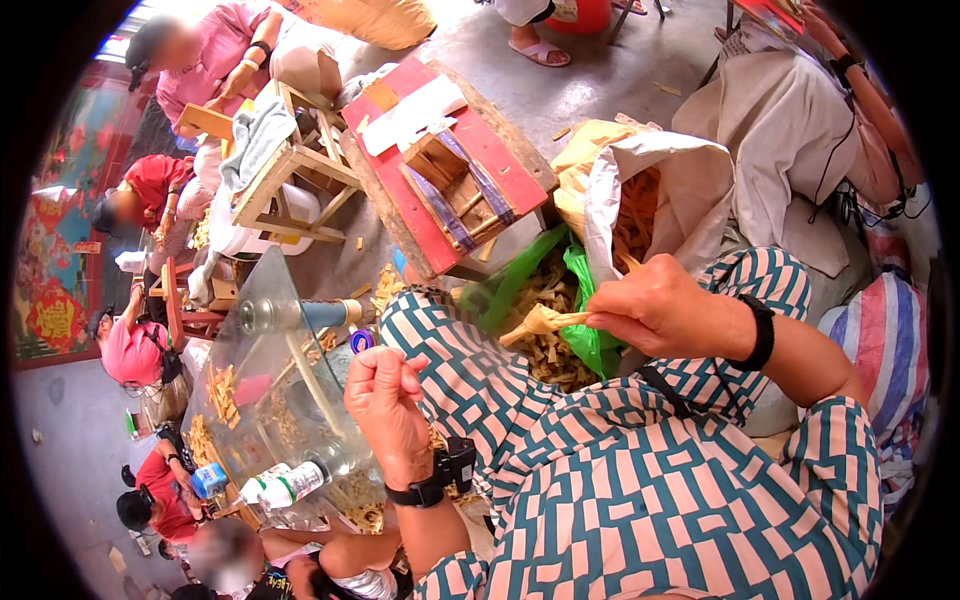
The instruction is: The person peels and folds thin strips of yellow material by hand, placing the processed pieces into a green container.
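Observation:
My right hand pinches a pale yellow-tan knotted strip by its thin end, above an opened green plastic bag. The knot and a short tail stick out to the left of my fingers. Inside the bag lie many similar tan knotted pieces. My left hand is raised left of my lap, fingers curled and thumb pressed against them; whether anything is between them is hidden. Behind the green bag stands a white-lined sack holding orange-brown strips.
Left of me is a glass-topped table with white bottles, a glass jar and tan pieces. A red-topped wooden stool carries an open wooden box. A striped bag is at right. Several people sit around.

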A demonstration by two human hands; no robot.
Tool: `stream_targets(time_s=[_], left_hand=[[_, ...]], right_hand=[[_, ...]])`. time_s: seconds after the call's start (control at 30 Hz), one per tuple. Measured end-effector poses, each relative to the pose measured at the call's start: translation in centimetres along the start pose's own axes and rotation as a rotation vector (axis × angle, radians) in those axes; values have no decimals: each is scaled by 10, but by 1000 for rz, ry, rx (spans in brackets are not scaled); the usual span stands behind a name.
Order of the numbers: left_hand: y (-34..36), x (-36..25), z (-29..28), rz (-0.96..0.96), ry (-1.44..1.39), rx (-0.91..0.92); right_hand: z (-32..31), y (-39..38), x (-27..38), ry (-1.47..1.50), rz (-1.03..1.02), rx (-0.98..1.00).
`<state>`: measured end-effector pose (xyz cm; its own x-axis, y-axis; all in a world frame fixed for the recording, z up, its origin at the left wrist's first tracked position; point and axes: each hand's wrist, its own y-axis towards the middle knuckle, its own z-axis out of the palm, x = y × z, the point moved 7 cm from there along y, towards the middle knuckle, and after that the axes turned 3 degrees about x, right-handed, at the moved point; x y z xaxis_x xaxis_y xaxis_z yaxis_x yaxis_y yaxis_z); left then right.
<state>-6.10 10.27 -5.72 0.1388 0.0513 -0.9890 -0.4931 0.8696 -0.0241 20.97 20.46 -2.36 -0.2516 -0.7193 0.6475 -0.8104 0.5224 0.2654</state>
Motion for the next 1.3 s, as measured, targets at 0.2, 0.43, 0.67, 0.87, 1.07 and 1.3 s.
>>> stream_targets(time_s=[0.2,0.43,0.67,0.87,1.07,1.3], left_hand=[[-32,-52,107,839,1161,458],[-50,-21,128,775,1171,829],[-9,-13,107,395,884,752],[92,-20,91,274,742,406],[150,2,83,235,733,300],[131,48,53,-282,203,283]], right_hand=[[9,7,12,-10,-90,22],[18,-4,13,38,-133,220],[14,16,-6,-58,-109,216],[-24,98,-54,-368,-204,-218],[-15,145,-95,-398,-162,-233],[-16,108,-136,-140,168,-243]])
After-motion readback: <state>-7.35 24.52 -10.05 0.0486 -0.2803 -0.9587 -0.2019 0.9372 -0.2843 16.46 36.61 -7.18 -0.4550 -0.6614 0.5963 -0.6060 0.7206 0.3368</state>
